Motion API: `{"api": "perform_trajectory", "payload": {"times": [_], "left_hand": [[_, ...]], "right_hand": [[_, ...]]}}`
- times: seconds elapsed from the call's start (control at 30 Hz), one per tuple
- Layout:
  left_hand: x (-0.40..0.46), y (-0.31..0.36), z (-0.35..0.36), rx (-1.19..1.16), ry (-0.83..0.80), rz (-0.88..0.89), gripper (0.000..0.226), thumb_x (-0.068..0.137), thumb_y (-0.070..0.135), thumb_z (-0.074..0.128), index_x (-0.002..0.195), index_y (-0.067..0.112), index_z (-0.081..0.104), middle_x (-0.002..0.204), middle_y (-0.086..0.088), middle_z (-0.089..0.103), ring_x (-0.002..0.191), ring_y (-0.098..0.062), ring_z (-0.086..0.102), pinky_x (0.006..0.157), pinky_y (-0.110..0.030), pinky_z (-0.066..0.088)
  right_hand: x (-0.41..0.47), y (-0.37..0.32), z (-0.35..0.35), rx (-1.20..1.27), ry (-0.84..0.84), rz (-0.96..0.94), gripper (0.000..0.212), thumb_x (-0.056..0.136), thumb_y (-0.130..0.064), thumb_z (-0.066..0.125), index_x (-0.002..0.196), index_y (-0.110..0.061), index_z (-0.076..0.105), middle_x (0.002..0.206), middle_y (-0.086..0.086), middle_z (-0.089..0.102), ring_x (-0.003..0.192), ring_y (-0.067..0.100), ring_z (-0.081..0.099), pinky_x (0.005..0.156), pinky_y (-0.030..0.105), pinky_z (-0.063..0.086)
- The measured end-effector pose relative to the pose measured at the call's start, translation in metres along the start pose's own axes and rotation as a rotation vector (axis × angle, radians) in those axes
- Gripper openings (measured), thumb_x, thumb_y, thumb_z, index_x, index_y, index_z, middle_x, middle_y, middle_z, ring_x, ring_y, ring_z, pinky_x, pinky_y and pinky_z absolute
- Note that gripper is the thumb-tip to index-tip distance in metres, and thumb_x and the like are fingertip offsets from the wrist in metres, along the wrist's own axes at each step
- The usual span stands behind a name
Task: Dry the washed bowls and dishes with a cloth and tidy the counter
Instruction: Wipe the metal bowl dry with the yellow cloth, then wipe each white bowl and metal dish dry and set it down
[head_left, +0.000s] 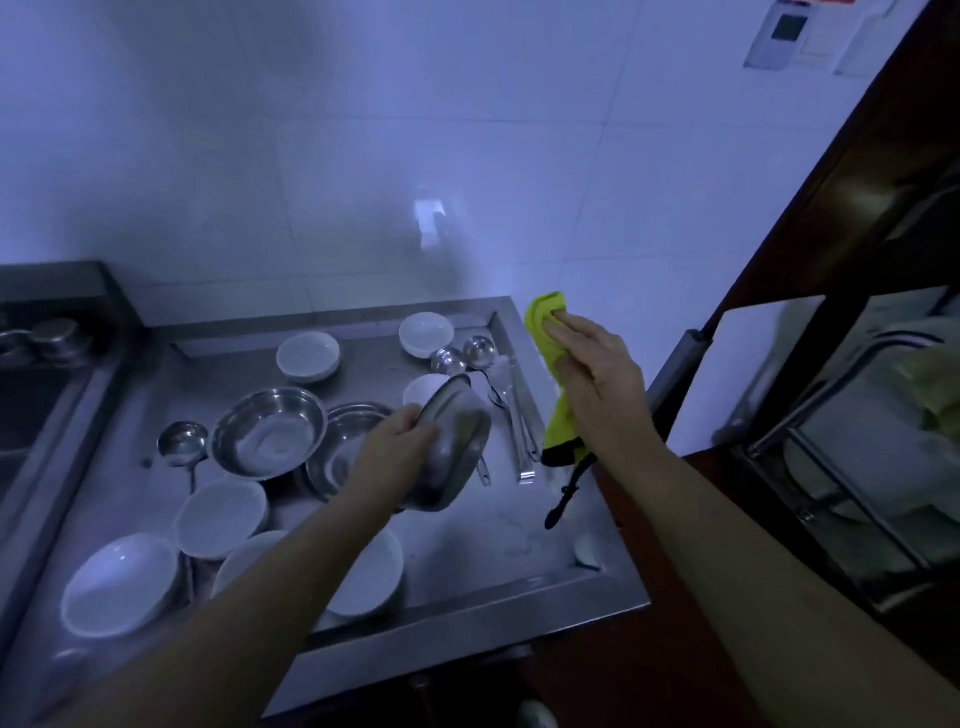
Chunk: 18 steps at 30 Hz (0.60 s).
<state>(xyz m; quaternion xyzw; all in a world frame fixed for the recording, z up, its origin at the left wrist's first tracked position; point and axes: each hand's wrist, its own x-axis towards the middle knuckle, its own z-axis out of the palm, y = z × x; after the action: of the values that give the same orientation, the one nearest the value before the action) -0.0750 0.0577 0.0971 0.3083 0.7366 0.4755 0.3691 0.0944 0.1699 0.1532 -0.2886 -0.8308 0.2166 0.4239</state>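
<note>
The left hand (400, 441) grips a tilted steel bowl (454, 447) above the steel counter (467, 525). To its right, the right hand (597, 374) holds up a yellow cloth (545, 332), fingers curled around it.

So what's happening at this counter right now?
A person is partway through drying dishes. The left hand holds a steel bowl tilted above the steel counter, while the right hand holds a yellow-green cloth off to the side, not touching the bowl. White bowls, a steel basin and ladles lie on the counter.
</note>
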Motion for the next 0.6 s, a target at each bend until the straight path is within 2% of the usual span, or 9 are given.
{"api": "perform_trajectory", "payload": {"times": [0.07,0.13,0.23,0.3,0.37,0.4,0.47,0.5,0.6], "left_hand": [[0.006,-0.019,0.025,0.200,-0.053,-0.010,0.011,0.078,0.022,0.051,0.085,0.026,0.057,0.084,-0.005,0.062,0.084,-0.029,0.057,0.072,-0.038,0.050],[0.005,-0.042,0.046,0.482,-0.122,0.057,0.018,0.074,0.029,0.050,0.091,0.027,0.057,0.089,-0.004,0.064,0.085,-0.027,0.059,0.069,-0.032,0.045],[0.003,-0.074,0.092,0.729,-0.127,0.204,0.016,0.088,0.028,0.049,0.100,0.030,0.058,0.104,-0.001,0.065,0.096,-0.025,0.059,0.066,-0.026,0.033],[0.004,-0.085,0.113,0.763,-0.140,0.209,0.021,0.089,0.028,0.049,0.106,0.027,0.062,0.107,-0.001,0.067,0.098,-0.025,0.061,0.069,-0.026,0.037],[0.005,-0.090,0.129,0.917,-0.205,0.255,0.018,0.080,0.029,0.060,0.096,0.026,0.066,0.095,-0.001,0.069,0.088,-0.023,0.065,0.065,-0.025,0.042],[0.006,-0.093,0.137,0.989,-0.278,0.292,0.019,0.066,0.029,0.071,0.084,0.025,0.067,0.080,0.001,0.068,0.074,-0.019,0.066,0.056,-0.022,0.041],[0.004,-0.096,0.150,1.156,-0.348,0.285,0.035,0.031,0.024,0.083,0.060,0.025,0.064,0.051,0.004,0.057,0.043,-0.014,0.057,0.038,-0.017,0.034],[0.004,-0.102,0.156,1.196,-0.334,0.280,0.038,0.024,0.023,0.084,0.056,0.025,0.062,0.046,0.004,0.053,0.037,-0.014,0.053,0.034,-0.017,0.032],[0.007,-0.115,0.170,1.225,-0.338,0.234,0.039,0.026,0.024,0.086,0.056,0.027,0.061,0.046,0.005,0.052,0.037,-0.013,0.052,0.033,-0.018,0.033]], "right_hand": [[-0.014,0.037,-0.013,0.050,-0.005,0.247,0.037,0.091,0.009,0.049,0.123,-0.005,0.062,0.124,0.000,0.055,0.115,0.016,0.050,0.100,0.009,0.030],[-0.030,0.063,-0.021,0.100,-0.001,0.409,0.036,0.094,0.004,0.049,0.125,-0.010,0.061,0.127,0.001,0.055,0.122,0.020,0.049,0.106,0.026,0.035],[-0.045,0.099,-0.036,0.147,0.005,0.527,0.034,0.094,0.002,0.051,0.122,-0.014,0.062,0.121,-0.008,0.055,0.113,0.006,0.051,0.099,0.019,0.037],[-0.051,0.122,-0.041,0.194,-0.013,0.591,0.034,0.093,0.003,0.051,0.122,-0.012,0.062,0.120,-0.009,0.057,0.112,0.005,0.051,0.096,0.017,0.038],[-0.053,0.142,-0.043,0.220,-0.036,0.632,0.035,0.092,0.005,0.051,0.122,-0.009,0.062,0.120,-0.007,0.058,0.113,0.006,0.052,0.098,0.020,0.038],[-0.053,0.150,-0.043,0.224,-0.048,0.643,0.035,0.092,0.005,0.051,0.122,-0.008,0.062,0.119,-0.006,0.058,0.113,0.007,0.052,0.098,0.020,0.038],[-0.053,0.164,-0.041,0.226,-0.075,0.650,0.035,0.091,0.006,0.051,0.122,-0.006,0.062,0.119,-0.004,0.059,0.111,0.006,0.052,0.095,0.011,0.038],[-0.053,0.170,-0.040,0.227,-0.092,0.645,0.035,0.090,0.007,0.051,0.121,-0.006,0.062,0.120,-0.003,0.058,0.111,0.006,0.051,0.091,0.005,0.037],[-0.052,0.182,-0.033,0.237,-0.156,0.632,0.037,0.089,0.009,0.051,0.121,-0.005,0.062,0.119,-0.003,0.058,0.109,0.003,0.050,0.088,0.001,0.036]]}}
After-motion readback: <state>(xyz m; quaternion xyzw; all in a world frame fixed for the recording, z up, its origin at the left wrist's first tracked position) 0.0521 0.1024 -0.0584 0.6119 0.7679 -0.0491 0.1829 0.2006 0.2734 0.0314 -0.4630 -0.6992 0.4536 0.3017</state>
